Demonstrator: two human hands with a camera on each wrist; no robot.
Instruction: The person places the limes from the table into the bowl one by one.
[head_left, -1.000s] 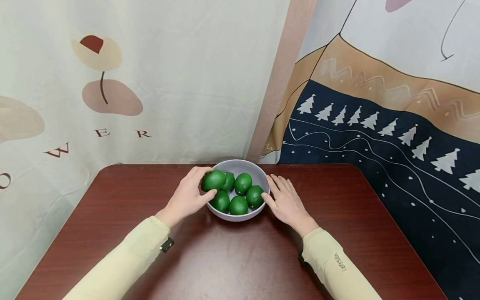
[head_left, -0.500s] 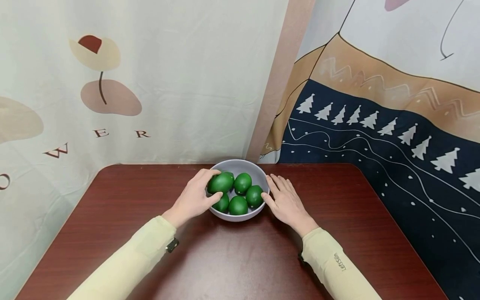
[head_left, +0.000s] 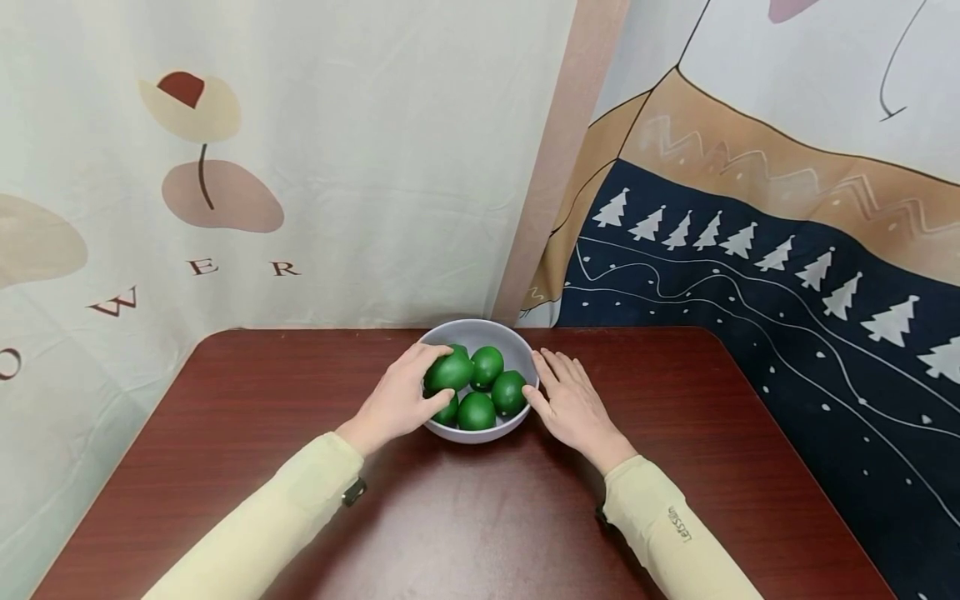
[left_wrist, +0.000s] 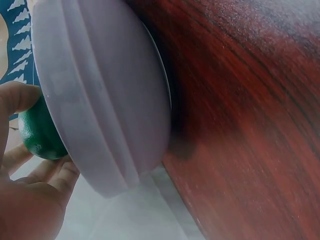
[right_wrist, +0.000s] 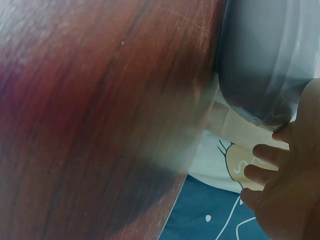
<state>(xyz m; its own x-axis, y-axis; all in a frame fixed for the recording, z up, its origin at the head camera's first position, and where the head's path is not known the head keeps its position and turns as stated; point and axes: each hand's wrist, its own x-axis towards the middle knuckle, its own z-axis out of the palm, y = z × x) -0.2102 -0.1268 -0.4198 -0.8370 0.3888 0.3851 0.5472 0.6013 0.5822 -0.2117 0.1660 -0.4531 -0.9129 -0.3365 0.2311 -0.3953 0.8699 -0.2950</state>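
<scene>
In the head view a pale grey-lilac bowl (head_left: pixel 474 437) holds several smooth, dark-green oval fruits. My left hand (head_left: pixel 399 393) grips one green fruit (head_left: pixel 451 370) at the bowl's left side, thumb in front and fingers behind. The left wrist view shows this fruit (left_wrist: pixel 40 129) between thumb and fingers, partly hidden by the bowl's wall (left_wrist: pixel 102 95). Other fruits (head_left: pixel 476 412) lie in the bowl; one at the left is partly covered by my thumb. Fingers extended, my right hand (head_left: pixel 573 404) rests against the bowl's right side.
The bowl stands near the far edge of a dark red-brown wooden table (head_left: pixel 480 517). Behind it hangs a pale curtain (head_left: pixel 375 167) with printed shapes and letters. A navy cloth (head_left: pixel 750 333) with white trees hangs at the right.
My left hand has moved right, carrying the green fruit from over the bowl's left rim to inside its rim. The right hand and the bowl have stayed in place.
</scene>
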